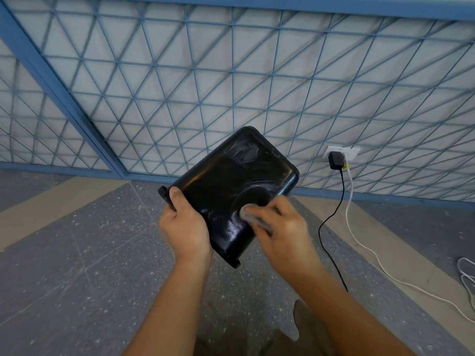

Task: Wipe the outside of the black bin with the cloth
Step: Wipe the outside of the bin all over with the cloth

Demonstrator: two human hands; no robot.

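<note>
Head view: your left hand (183,227) grips one edge of the glossy black plastic bin (226,186), holding it tilted in the air above the speckled grey stone floor (77,253), in front of the blue lattice wall panel (231,73). Your right hand (280,227), blurred, has its fingers curled over a small grey cloth (250,215) pressed against the bin's near side; smear streaks show on the surface. To the right, a black charger (335,160) sits in a white wall socket (347,151), with a black cable (331,219) and a white cable (365,242) trailing down.

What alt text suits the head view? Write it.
A left hand grips the rim of a tilted black bin while the right hand presses a grey cloth on its streaked side. A black charger sits in a wall socket behind.
</note>
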